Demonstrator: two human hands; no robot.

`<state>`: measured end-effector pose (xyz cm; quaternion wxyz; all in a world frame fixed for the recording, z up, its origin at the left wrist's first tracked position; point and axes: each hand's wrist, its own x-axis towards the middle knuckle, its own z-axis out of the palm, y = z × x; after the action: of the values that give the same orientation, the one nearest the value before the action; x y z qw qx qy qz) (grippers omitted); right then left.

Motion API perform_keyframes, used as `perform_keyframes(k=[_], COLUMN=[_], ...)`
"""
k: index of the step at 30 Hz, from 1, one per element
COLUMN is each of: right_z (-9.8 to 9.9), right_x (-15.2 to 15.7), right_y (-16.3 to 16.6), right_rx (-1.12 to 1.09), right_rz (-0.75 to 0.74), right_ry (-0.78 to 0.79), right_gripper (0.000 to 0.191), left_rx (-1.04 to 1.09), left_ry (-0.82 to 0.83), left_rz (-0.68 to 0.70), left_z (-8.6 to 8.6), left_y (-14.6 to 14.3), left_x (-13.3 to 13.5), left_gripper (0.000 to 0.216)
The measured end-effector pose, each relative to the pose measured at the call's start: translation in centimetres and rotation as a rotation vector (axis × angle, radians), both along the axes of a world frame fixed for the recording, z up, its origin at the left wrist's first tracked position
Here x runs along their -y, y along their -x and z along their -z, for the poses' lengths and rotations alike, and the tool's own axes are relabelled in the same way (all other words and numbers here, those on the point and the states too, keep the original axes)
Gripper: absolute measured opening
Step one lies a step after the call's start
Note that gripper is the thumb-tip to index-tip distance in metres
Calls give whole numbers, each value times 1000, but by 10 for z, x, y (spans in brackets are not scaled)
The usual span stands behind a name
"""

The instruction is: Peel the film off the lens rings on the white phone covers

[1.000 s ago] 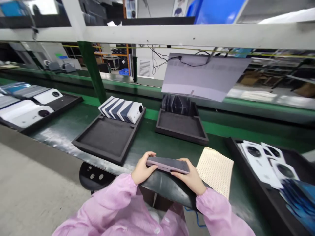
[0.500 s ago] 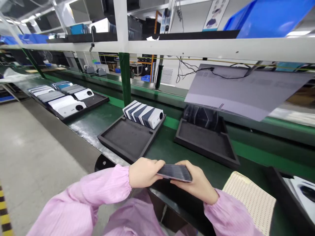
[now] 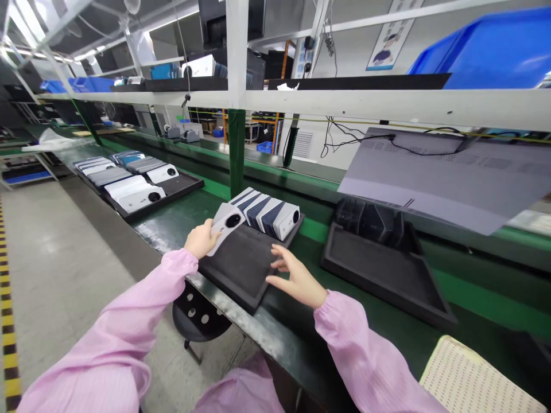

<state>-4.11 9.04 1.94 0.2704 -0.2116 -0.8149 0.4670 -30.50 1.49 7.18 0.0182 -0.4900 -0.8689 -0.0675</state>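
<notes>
My left hand (image 3: 200,238) grips a small stack of phone back covers (image 3: 222,228), tilted over the left part of a black tray (image 3: 243,265). The top cover is light grey with a round black camera area. Along the tray's far side stands a row of phone back covers (image 3: 282,221), white and dark edges alternating. My right hand (image 3: 298,279) is open with nothing in it, fingers apart above the tray's right edge. How the held stack's lower end meets the tray, I cannot tell.
Another black tray (image 3: 379,272) with dark clear pieces (image 3: 370,221) stands to the right, below a hanging grey sheet (image 3: 430,172). Filled trays (image 3: 185,182) lie at left. A dotted yellowish sheet (image 3: 473,373) is at lower right; a black stool (image 3: 198,321) stands below the bench edge.
The stack, held between both hands near my body, has moved forward and left to the tray in my left hand. My right hand has let go and opened.
</notes>
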Motion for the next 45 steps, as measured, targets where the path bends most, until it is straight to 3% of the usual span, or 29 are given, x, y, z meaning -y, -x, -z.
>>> perform_keyframes(k=[6,15,23,31,37,45], right_z=[18,39,55,59,58,59], right_x=[17,31,38,37,40,39], right_y=[-46,-92,-106,-116,-118,-115], right_rx=[156,190,140,160,171,178], right_rz=[-56,40,75,88,85,88], right_ry=[-5,89,180,188,176,180], right_gripper=[55,48,41,41,43,43], left_rx=[6,-60,-83,-105,-144,-128], left_ry=[142,226,263,241,173,133], left_rz=[-143,-169,-180,-218,-95,200], left_z=[12,9,11,11,8,9], left_y=[23,19,22,30,26,35], left_x=[-24,-29,-32,-38,-54,-96], left_gripper=[33,33,34,38,53,35])
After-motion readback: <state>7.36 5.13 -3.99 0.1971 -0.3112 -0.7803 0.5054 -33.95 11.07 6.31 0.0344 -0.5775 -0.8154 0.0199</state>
